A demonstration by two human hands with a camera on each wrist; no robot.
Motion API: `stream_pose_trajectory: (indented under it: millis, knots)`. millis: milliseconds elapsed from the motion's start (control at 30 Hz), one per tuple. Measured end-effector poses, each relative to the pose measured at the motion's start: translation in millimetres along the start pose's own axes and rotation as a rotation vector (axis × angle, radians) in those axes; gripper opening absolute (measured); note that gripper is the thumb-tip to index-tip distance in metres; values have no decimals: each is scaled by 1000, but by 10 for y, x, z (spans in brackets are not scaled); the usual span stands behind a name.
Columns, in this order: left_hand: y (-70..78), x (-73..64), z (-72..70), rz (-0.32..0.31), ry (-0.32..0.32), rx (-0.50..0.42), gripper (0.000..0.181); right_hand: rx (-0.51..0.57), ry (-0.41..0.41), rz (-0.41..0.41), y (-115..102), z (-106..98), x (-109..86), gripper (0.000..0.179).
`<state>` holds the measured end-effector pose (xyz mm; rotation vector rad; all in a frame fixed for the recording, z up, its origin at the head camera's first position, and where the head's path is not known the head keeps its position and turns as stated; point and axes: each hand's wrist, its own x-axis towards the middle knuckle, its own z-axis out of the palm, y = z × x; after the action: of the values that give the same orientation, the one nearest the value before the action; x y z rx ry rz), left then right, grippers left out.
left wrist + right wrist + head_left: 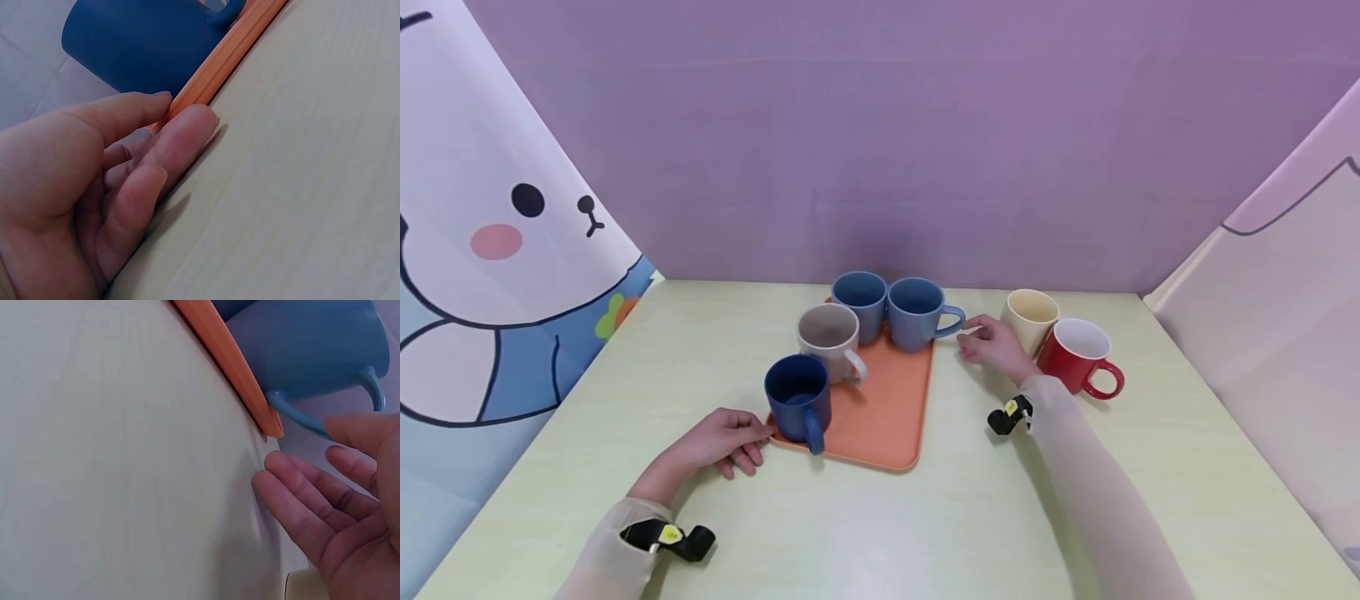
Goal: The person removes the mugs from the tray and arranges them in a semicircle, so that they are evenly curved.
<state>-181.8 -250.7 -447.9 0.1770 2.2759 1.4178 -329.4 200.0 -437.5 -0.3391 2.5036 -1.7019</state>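
Note:
My left hand (722, 442) pinches the near-left corner of an orange tray (887, 417), thumb at its rim and fingers curled below. Right by that corner stands a dark blue mug (793, 404), its handle towards me. Behind it on the tray are a pale grey mug (820, 342) and two lighter blue mugs, one at the back left (868, 312) and one at the back right (913, 325). My right hand (996, 346) reaches to the back-right mug's handle (300, 419). Its thumb tip overlaps the handle in the right wrist view, the other fingers loosely extended.
A cream mug (1032, 312) and a red mug (1075, 358) with a white inside stand on the table (865, 542), close by my right hand and forearm. A purple cloth backdrop (887, 150) rises behind the table, with printed panels at both sides.

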Motion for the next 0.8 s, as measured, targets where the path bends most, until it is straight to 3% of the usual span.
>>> stream_pose_trajectory:
  millis: [400,800]
  knots:
    - [21,-12,2,21,-12,-7,31,-14,77,-37,-123,36,91,35]
    - [-8,-12,6,19,-3,-15,30,116,66,-87,-131,96,139,34]
